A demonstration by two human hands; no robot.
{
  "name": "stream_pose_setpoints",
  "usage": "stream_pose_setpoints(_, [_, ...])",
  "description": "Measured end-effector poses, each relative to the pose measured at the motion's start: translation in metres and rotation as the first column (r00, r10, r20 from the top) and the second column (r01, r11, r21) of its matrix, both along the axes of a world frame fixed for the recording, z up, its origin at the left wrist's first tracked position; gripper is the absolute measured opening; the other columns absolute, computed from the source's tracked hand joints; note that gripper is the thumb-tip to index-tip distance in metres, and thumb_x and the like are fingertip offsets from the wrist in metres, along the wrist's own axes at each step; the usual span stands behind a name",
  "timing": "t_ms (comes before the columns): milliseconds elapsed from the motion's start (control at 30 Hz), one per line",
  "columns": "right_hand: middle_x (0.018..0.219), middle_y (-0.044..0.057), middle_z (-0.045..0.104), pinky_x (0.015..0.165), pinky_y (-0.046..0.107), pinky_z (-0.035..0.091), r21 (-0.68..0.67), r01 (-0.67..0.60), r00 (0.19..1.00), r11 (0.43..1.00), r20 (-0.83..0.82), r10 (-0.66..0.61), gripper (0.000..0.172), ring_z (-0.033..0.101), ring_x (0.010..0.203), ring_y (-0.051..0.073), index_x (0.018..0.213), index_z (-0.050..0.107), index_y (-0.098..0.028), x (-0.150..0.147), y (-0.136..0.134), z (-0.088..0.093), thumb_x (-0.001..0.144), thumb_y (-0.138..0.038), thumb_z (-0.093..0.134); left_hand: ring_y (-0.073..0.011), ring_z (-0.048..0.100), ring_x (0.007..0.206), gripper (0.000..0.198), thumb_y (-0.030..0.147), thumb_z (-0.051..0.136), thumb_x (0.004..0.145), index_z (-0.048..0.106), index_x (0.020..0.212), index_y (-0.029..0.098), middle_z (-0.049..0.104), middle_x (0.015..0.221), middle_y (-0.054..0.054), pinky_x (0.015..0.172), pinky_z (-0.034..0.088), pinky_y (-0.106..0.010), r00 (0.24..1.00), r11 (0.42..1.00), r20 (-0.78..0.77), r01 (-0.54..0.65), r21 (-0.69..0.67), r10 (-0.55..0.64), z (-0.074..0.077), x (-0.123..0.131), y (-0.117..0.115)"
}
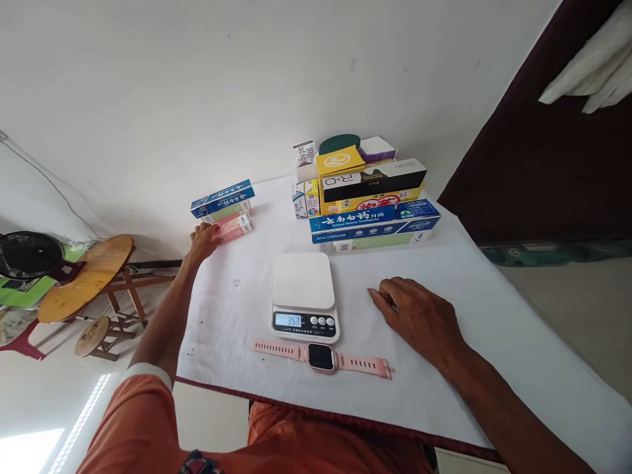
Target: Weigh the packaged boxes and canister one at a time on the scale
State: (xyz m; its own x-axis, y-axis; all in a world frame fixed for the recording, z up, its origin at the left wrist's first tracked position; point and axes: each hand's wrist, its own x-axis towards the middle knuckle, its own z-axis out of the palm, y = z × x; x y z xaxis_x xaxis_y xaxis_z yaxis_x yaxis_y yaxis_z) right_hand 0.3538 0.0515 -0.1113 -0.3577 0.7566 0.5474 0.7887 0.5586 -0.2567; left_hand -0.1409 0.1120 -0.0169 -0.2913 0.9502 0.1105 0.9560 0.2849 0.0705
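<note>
My left hand (203, 241) is at the far left of the table, its fingers closed on the near end of a pink box (233, 228). That box lies beside a light green box (228, 212) and a blue toothpaste box (222, 196). My right hand (417, 316) rests on the white cloth with curled fingers; a small dark bit shows under them, too hidden to name. Between my hands stands a white kitchen scale (303, 282) with nothing on its plate and a lit display. A pink-strapped smartwatch (320, 357) lies flat in front of it.
Behind the scale, several boxes are grouped: a long blue toothpaste box (375, 220), a black box (374, 179), a yellow box (340, 160) and a white-and-purple box (378, 148). A dark green round thing (340, 143) sits among them. Left of the table are a wooden stool (93, 334) and a fan (30, 255).
</note>
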Motion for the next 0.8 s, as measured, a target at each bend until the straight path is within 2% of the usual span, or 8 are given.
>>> stream_pose_setpoints(233, [0.069, 0.004, 0.063, 0.057, 0.029, 0.031, -0.010, 0.020, 1.000, 1.000, 0.019, -0.020, 0.038, 0.057, 0.068, 0.017, 0.071, 0.056, -0.020, 0.000, 0.002, -0.003, 0.106, -0.031, 0.047, -0.0428, 0.048, 0.137, 0.039, 0.028, 0.060, 0.094, 0.062, 0.133, 0.025, 0.057, 0.144, -0.021, 0.111, 0.038, -0.058, 0.996, 0.998, -0.080, -0.030, 0.053, 0.034, -0.006, 0.009, 0.007])
stream_pose_setpoints(333, [0.073, 0.005, 0.066, 0.060, 0.030, 0.033, -0.034, 0.028, 0.999, 0.999, 0.035, -0.027, 0.036, 0.058, 0.072, 0.017, 0.074, 0.060, -0.019, -0.001, 0.001, -0.001, 0.106, -0.029, 0.048, -0.0448, 0.049, 0.135, 0.037, 0.031, 0.060, 0.096, 0.062, 0.131, 0.021, 0.057, 0.143, -0.024, 0.108, 0.039, -0.059, 0.996, 0.997, -0.088, -0.027, 0.079, 0.034, -0.002, 0.026, 0.007])
stream_pose_setpoints(400, [0.075, 0.005, 0.067, 0.061, 0.030, 0.033, -0.051, 0.037, 0.998, 0.998, 0.053, -0.034, 0.034, 0.059, 0.074, 0.018, 0.076, 0.063, -0.019, -0.002, 0.001, 0.001, 0.106, -0.027, 0.048, -0.0441, 0.050, 0.135, 0.039, 0.033, 0.061, 0.096, 0.061, 0.132, 0.019, 0.056, 0.143, -0.024, 0.108, 0.041, -0.058, 0.996, 0.993, -0.088, 0.016, 0.113, -0.006, 0.003, 0.044, 0.009])
stream_pose_setpoints(500, [0.076, 0.006, 0.068, 0.061, 0.030, 0.032, -0.069, 0.062, 0.995, 0.996, 0.080, -0.056, 0.031, 0.060, 0.076, 0.018, 0.079, 0.065, -0.018, -0.003, 0.001, 0.003, 0.105, -0.024, 0.050, -0.0366, 0.057, 0.129, 0.035, 0.037, 0.062, 0.097, 0.062, 0.129, 0.021, 0.061, 0.137, -0.018, 0.107, 0.047, -0.051, 0.971, 0.945, -0.047, 0.237, 0.223, -0.233, 0.013, 0.086, 0.013])
stream_pose_setpoints(567, [0.076, 0.006, 0.068, 0.061, 0.030, 0.031, -0.082, 0.078, 0.994, 0.994, 0.085, -0.071, 0.030, 0.060, 0.077, 0.018, 0.079, 0.065, -0.017, -0.004, 0.001, 0.003, 0.104, -0.023, 0.051, -0.0304, 0.064, 0.117, 0.033, 0.043, 0.063, 0.098, 0.063, 0.125, 0.023, 0.065, 0.128, -0.013, 0.101, 0.052, -0.046, 0.893, 0.852, -0.006, 0.430, 0.299, -0.449, 0.019, 0.123, 0.018])
stream_pose_setpoints(633, [0.076, 0.006, 0.068, 0.061, 0.030, 0.030, -0.094, 0.085, 0.993, 0.992, 0.086, -0.077, 0.030, 0.060, 0.078, 0.019, 0.079, 0.065, -0.018, -0.005, 0.001, 0.003, 0.104, -0.023, 0.051, -0.0265, 0.067, 0.107, 0.035, 0.048, 0.063, 0.099, 0.064, 0.123, 0.023, 0.066, 0.124, -0.012, 0.095, 0.055, -0.043, 0.794, 0.753, 0.013, 0.571, 0.326, -0.607, 0.022, 0.164, 0.023])
stream_pose_setpoints(700, [0.077, 0.006, 0.068, 0.061, 0.030, 0.029, -0.104, 0.085, 0.993, 0.991, 0.095, -0.076, 0.030, 0.060, 0.079, 0.019, 0.079, 0.066, -0.018, -0.006, 0.001, 0.003, 0.104, -0.023, 0.051, -0.0265, 0.067, 0.109, 0.036, 0.048, 0.061, 0.101, 0.063, 0.126, 0.022, 0.066, 0.125, -0.012, 0.095, 0.054, -0.043, 0.720, 0.689, 0.003, 0.663, 0.293, -0.694, 0.023, 0.203, 0.028])
stream_pose_setpoints(800, [0.078, 0.006, 0.069, 0.060, 0.031, 0.029, -0.109, 0.091, 0.990, 0.990, 0.117, -0.079, 0.030, 0.061, 0.079, 0.019, 0.080, 0.067, -0.017, -0.007, 0.001, 0.005, 0.104, -0.023, 0.052, -0.0313, 0.061, 0.123, 0.042, 0.048, 0.060, 0.102, 0.058, 0.135, 0.022, 0.063, 0.134, -0.015, 0.100, 0.050, -0.047, 0.685, 0.671, -0.038, 0.722, 0.169, -0.728, 0.021, 0.252, 0.035])
